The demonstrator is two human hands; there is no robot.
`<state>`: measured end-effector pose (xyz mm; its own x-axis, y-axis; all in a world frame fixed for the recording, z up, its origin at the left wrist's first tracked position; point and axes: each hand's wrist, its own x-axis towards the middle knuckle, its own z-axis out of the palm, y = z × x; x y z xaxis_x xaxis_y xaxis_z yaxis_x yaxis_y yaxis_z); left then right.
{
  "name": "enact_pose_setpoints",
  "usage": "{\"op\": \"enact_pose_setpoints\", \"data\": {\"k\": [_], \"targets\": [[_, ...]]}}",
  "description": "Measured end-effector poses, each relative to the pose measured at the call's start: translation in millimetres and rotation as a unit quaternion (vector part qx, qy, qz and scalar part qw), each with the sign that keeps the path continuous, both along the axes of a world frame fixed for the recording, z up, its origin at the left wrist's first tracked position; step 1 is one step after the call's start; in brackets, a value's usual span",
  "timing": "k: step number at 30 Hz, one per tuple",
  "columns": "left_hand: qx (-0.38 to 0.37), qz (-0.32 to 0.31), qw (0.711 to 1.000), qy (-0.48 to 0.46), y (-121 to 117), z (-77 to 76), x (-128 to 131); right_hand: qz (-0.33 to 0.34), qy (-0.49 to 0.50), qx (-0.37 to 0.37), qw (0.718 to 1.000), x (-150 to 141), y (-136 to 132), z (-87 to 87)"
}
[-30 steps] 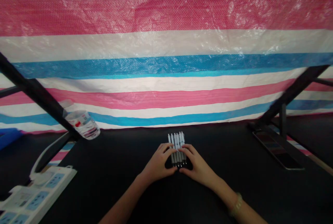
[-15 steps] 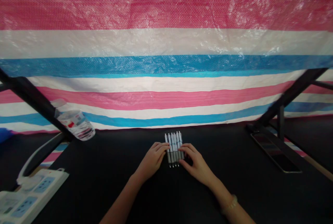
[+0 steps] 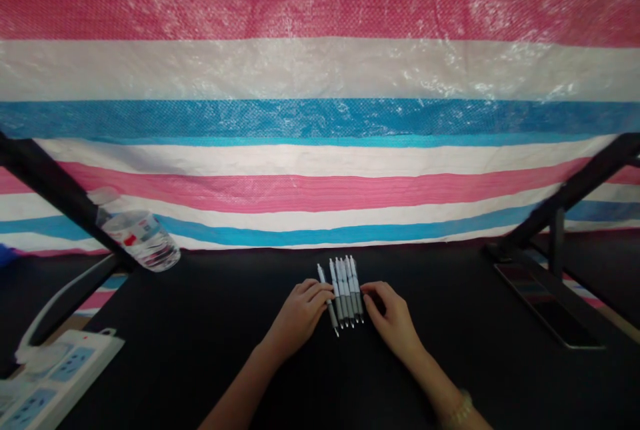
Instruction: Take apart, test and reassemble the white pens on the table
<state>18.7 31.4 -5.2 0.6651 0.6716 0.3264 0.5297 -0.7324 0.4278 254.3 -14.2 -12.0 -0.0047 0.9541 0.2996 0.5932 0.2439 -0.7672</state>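
Observation:
Several white pens (image 3: 347,288) with grey grips lie side by side on the black table, clips away from me and tips toward me. The leftmost pen (image 3: 333,318) sits slightly apart from the row, slanted and a little nearer to me. My left hand (image 3: 299,313) has its fingertips closed over the middle of that pen, hiding part of it. To the right of the row is my right hand (image 3: 393,320), holding nothing, its thumb and bent index finger apart. Its fingertips are close beside the rightmost pen; whether they touch it I cannot tell.
A clear plastic bottle (image 3: 145,240) leans at the back left by a black frame bar. A white power strip (image 3: 65,373) with a cable lies at the left front. On the right is a phone (image 3: 547,307). Striped sheeting (image 3: 320,117) hangs behind the table.
My right hand has moved off the pens to the right. The leftmost pen has separated from the row and turned, under my left hand. The view has shifted slightly.

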Motion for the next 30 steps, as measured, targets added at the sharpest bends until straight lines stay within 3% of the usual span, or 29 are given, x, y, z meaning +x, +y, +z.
{"op": "enact_pose_setpoints", "data": {"k": [10, 14, 17, 22, 24, 27, 28, 30], "targets": [[0.029, -0.004, 0.999, 0.023, -3, -3.8, 1, -0.046, 0.016, -0.005, 0.999, 5, -4, 7.5], [0.064, -0.014, 0.998, -0.012, -5, -1.5, 0, -0.006, 0.116, -0.089, 0.989, -2, -14, 17.2], [0.107, 0.003, 0.991, -0.081, -9, 1.9, 1, 0.058, 0.214, -0.19, 0.956, -18, -24, 21.5], [0.143, -0.044, 0.977, -0.155, -20, 5.4, 6, 0.17, 0.374, -0.335, 0.848, -50, -39, 13.0], [0.11, -0.055, 0.973, -0.195, -25, 4.6, 9, 0.158, 0.436, -0.356, 0.811, -58, -43, 8.0], [-0.02, 0.024, 0.941, -0.336, -29, 3.7, 14, 0.142, 0.508, -0.379, 0.761, -62, -47, 4.7], [-0.094, 0.063, 0.913, -0.391, -29, 3.9, 15, 0.145, 0.523, -0.388, 0.745, -63, -49, 4.5], [-0.29, 0.096, 0.83, -0.468, -26, 5.4, 17, 0.159, 0.543, -0.407, 0.717, -63, -51, 4.5]]}}
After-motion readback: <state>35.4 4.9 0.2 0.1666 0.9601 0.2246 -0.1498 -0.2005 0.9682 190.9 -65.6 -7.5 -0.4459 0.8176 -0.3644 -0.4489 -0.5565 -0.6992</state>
